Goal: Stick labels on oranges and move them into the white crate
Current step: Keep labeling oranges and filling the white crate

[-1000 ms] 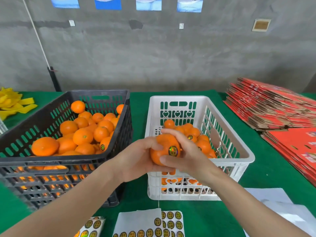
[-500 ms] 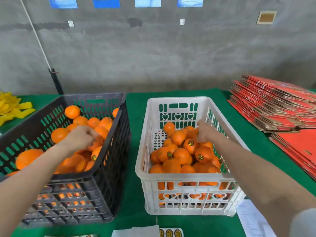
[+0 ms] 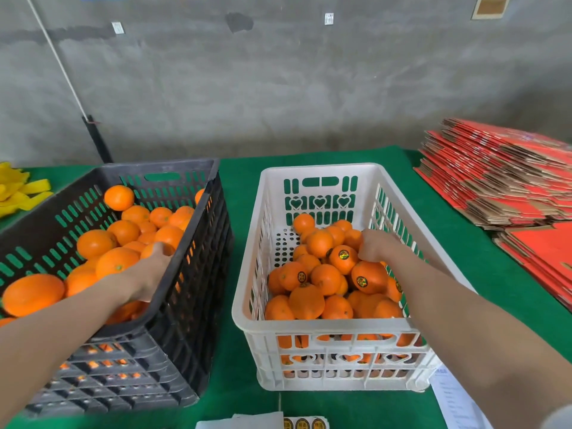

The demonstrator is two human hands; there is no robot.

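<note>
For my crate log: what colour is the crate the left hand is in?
The crate is black; the head view, the only one, shows it.

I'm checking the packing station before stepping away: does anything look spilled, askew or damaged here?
Nothing stands out. The black plastic crate and white plastic crate stand upright on the green tablecloth, the round oranges in view all lie inside them, and none looks damaged.

Single head-worn wide-angle view, from standing height at near edge of green table [image 3: 238,187]. Faces forward and down. Black crate [image 3: 161,168] left, white crate [image 3: 322,168] right, both close below lens. Left hand [image 3: 148,274] and right hand [image 3: 376,246] enter from bottom corners. Grey wall [image 3: 278,88] fills upper half.
</note>
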